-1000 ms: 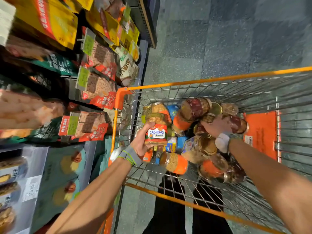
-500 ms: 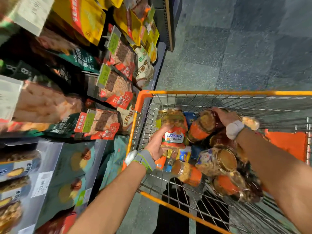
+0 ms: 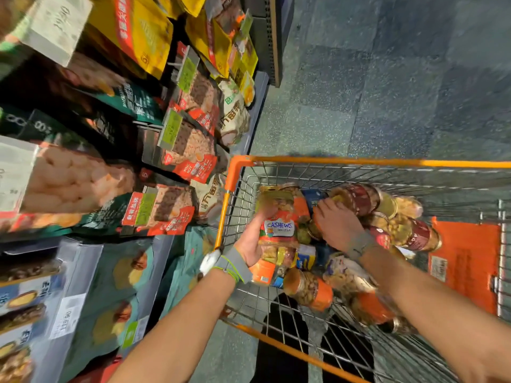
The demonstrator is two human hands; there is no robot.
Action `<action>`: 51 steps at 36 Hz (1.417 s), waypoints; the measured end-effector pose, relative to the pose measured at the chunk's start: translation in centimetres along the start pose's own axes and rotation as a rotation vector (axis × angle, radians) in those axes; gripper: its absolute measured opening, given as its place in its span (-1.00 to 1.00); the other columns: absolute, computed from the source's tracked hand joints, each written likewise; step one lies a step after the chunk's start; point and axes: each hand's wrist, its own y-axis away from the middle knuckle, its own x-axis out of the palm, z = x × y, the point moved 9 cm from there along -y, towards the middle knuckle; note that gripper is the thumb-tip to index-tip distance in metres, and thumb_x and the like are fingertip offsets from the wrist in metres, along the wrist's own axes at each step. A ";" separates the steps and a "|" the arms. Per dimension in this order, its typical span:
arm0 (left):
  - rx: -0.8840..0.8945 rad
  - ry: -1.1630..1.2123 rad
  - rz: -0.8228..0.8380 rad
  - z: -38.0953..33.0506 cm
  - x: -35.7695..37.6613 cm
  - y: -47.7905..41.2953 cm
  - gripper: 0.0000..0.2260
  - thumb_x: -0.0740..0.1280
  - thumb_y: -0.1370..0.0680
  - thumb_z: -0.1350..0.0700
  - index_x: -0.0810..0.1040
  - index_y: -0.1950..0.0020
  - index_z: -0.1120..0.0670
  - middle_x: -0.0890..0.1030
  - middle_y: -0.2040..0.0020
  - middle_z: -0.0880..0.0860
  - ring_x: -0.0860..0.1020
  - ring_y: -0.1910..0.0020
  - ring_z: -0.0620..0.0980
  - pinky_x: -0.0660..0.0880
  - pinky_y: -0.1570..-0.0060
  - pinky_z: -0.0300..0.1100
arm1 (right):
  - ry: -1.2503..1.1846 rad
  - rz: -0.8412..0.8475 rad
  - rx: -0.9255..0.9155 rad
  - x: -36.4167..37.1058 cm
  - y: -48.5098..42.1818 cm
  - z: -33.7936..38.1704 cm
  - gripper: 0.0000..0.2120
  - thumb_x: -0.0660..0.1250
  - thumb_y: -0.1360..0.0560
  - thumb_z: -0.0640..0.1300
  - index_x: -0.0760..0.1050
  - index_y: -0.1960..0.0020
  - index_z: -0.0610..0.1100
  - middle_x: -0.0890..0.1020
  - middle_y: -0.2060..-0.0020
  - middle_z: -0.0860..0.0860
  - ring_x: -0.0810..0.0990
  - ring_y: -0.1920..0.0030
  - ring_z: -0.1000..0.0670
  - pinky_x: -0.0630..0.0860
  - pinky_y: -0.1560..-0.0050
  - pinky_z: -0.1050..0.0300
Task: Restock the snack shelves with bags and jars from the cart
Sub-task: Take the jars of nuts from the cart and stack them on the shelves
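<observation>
The snack shelves (image 3: 110,134) stand to the left of the cart (image 3: 359,162), packed with hanging bags (image 3: 190,150) in yellow, green and red, and with boxed goods on the lowest level beside the cart's near left corner. The nearest bags hang just beside the cart's orange left rail. Grey tiled floor (image 3: 387,92) stretches beyond the cart's far rim. An orange panel (image 3: 464,261) lies against the cart's right side.

Both forearms reach into the cart from its near edge. The left hand (image 3: 250,241), wearing a grey wristband, is at the cart's left side, palm turned toward a cashew jar (image 3: 279,222); its fingers wrap round the jar and hold it upright above the pile. The right hand (image 3: 337,225) lies palm down at the cart's middle, just beside that jar, fingers spread over the heap; whether they grip anything cannot be told.

The cart holds a loose pile of jars lying on their sides: dark-red-labelled jars (image 3: 356,197) toward its far side, an orange-labelled jar (image 3: 309,288) toward its near side.
</observation>
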 end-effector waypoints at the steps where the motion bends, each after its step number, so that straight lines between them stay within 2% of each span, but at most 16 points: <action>1: 0.011 0.003 -0.021 -0.4 -0.2 0.0 -0.68 0.23 -0.66 -0.03 0.72 0.11 0.06 0.72 0.27 0.00 0.69 0.33 -0.08 0.61 0.26 -0.16 | -0.035 0.006 0.051 -0.6 -0.9 -0.1 -0.30 0.43 -0.44 0.09 0.36 -0.44 -0.25 0.50 -0.29 -0.18 0.40 -0.35 -0.18 0.47 -0.23 -0.04; 5: -0.018 0.099 0.018 -0.5 -1.3 -0.2 -0.53 0.15 -0.66 -0.04 0.76 0.22 0.11 0.72 0.21 0.13 0.69 0.30 0.04 0.64 0.30 -0.13 | -0.443 0.232 0.263 -0.2 -4.6 1.3 -0.17 0.06 -0.59 0.33 0.02 -0.58 -0.27 0.22 -0.50 -0.27 0.21 -0.47 -0.31 0.22 -0.45 -0.19; 11: -0.001 0.176 -0.054 -1.0 -3.4 -0.9 -0.55 0.20 -0.62 -0.10 0.76 0.16 0.13 0.71 0.15 0.17 0.67 0.25 0.10 0.64 0.21 -0.09 | -0.549 0.346 0.727 0.5 -7.1 3.1 -0.33 0.18 -0.61 0.20 0.06 -0.60 -0.03 0.14 -0.55 -0.13 0.12 -0.53 -0.18 0.26 -0.45 -0.18; 15: 0.050 0.218 -0.082 -1.2 -4.5 -0.6 -0.62 0.25 -0.61 -0.10 0.74 0.10 0.12 0.71 0.18 0.12 0.68 0.26 0.06 0.62 0.23 -0.13 | -0.685 0.322 0.845 0.2 -7.4 3.0 -0.31 0.26 -0.61 0.01 0.00 -0.61 -0.10 0.06 -0.58 -0.11 0.27 -0.48 -0.26 0.35 -0.40 -0.20; 19: 0.022 0.186 -0.091 0.1 -5.3 0.7 -0.62 0.22 -0.63 -0.07 0.68 -0.03 0.20 0.70 0.13 0.19 0.68 0.22 0.12 0.63 0.18 -0.06 | -0.770 0.445 0.597 1.4 -6.7 3.4 -0.05 0.39 -0.28 0.41 0.30 -0.52 -0.06 0.31 -0.48 -0.17 0.36 -0.44 -0.26 0.43 -0.33 -0.17; 22: 0.072 0.262 -0.070 0.0 -4.9 2.3 -0.78 0.25 -0.62 0.04 0.62 -0.12 0.13 0.69 0.04 0.07 0.69 0.20 -0.04 0.65 0.16 -0.15 | -0.964 0.410 0.487 3.2 -4.8 2.0 -0.03 0.32 -0.04 0.64 0.59 -0.19 -0.02 0.69 -0.06 -0.04 0.67 -0.04 -0.07 0.63 -0.06 0.00; 24: 0.115 0.250 -0.016 -0.1 -4.6 2.9 -0.87 0.37 -0.52 0.09 0.65 -0.04 -0.01 0.69 0.01 -0.12 0.67 0.14 -0.20 0.62 0.08 -0.26 | -1.086 0.392 0.482 0.1 -2.0 1.8 -0.13 0.43 -0.14 0.52 0.52 -0.24 -0.03 0.68 -0.04 0.02 0.67 0.04 0.01 0.62 0.09 0.12; 27: 0.172 0.120 -0.065 0.1 -4.6 6.6 -0.57 0.57 -0.32 -0.05 0.70 -0.11 0.13 0.68 -0.09 0.17 0.67 0.01 0.15 0.62 0.01 0.04 | -1.337 0.401 0.452 -3.7 2.0 2.9 -0.55 0.42 -0.52 0.04 0.43 -0.29 -0.18 0.61 -0.06 -0.06 0.61 0.08 0.03 0.53 0.28 0.26; 30: 0.235 0.062 -0.049 0.1 -3.1 9.3 -0.65 0.48 -0.48 0.05 0.60 -0.26 -0.09 0.61 -0.24 0.06 0.62 -0.12 0.03 0.54 -0.19 -0.19 | -1.488 0.390 0.409 -5.3 4.1 3.6 -0.36 0.52 -0.38 0.04 0.44 -0.36 -0.19 0.62 -0.17 -0.19 0.65 -0.01 -0.12 0.57 0.17 0.12; 32: 0.287 0.090 -0.032 0.1 -1.4 12.7 -0.75 0.34 -0.60 0.20 0.54 -0.21 -0.09 0.66 -0.06 -0.13 0.63 0.04 -0.21 0.52 0.00 -0.43 | -1.552 0.398 0.386 -7.2 6.0 4.0 -0.33 0.54 -0.32 0.04 0.46 -0.33 -0.19 0.59 -0.21 -0.26 0.66 0.02 -0.10 0.59 0.17 0.07; 35: 0.308 0.165 -0.055 1.3 -0.3 16.7 -0.90 0.49 -0.40 0.09 0.76 0.11 0.01 0.73 0.12 0.03 0.69 0.23 -0.05 0.60 0.23 -0.18 | -1.580 0.385 0.298 -9.4 7.9 4.8 -0.73 0.38 -0.53 -0.25 0.54 -0.19 -0.36 0.66 -0.08 -0.25 0.68 0.03 0.15 0.55 -0.06 0.05; 39: 0.431 0.403 -0.163 3.1 -1.0 23.2 -0.67 0.58 -0.30 -0.01 0.72 0.06 0.17 0.68 0.04 0.21 0.65 0.16 0.15 0.55 0.08 0.07 | -1.700 0.474 0.010 -12.7 11.1 8.7 -0.14 0.63 -0.09 0.23 0.56 -0.29 -0.13 0.69 -0.07 -0.10 0.63 -0.06 -0.12 0.46 -0.26 -0.10; 43: 0.566 0.471 -0.275 4.9 -1.1 32.6 -0.78 0.52 -0.35 0.04 0.73 0.15 0.18 0.70 0.10 0.21 0.68 0.24 0.12 0.61 0.20 -0.01 | -1.678 0.453 -0.225 -21.2 18.7 14.7 -0.35 0.54 -0.32 0.25 0.53 -0.29 -0.05 0.65 -0.18 -0.02 0.61 -0.21 -0.07 0.45 -0.37 -0.15; 45: 0.633 0.502 -0.334 6.0 -2.1 36.8 -0.70 0.56 -0.33 0.01 0.72 0.07 0.18 0.71 0.05 0.22 0.69 0.20 0.14 0.62 0.08 0.05 | -1.645 0.422 -0.284 -23.8 20.6 17.0 -0.28 0.54 -0.29 0.27 0.50 -0.32 -0.08 0.63 -0.22 -0.06 0.58 -0.27 -0.12 0.43 -0.38 -0.19; 48: 0.744 0.580 -0.457 8.6 -3.6 44.7 -0.69 0.45 -0.39 -0.01 0.66 0.00 0.19 0.71 0.10 0.20 0.69 0.23 0.12 0.66 0.23 0.03 | -1.622 0.456 -0.434 -26.6 23.6 22.7 -0.17 0.59 -0.22 0.31 0.50 -0.36 -0.06 0.60 -0.29 -0.10 0.58 -0.28 -0.15 0.42 -0.39 -0.24; 51: 0.875 0.669 -0.490 12.0 -4.6 51.5 -0.69 0.41 -0.41 -0.01 0.67 -0.01 0.19 0.72 0.09 0.19 0.70 0.21 0.11 0.65 0.12 0.08 | -1.605 0.528 -0.528 -30.2 29.2 29.3 -0.50 0.46 -0.37 0.14 0.57 -0.20 -0.12 0.68 -0.08 -0.15 0.68 0.01 -0.09 0.62 -0.06 -0.03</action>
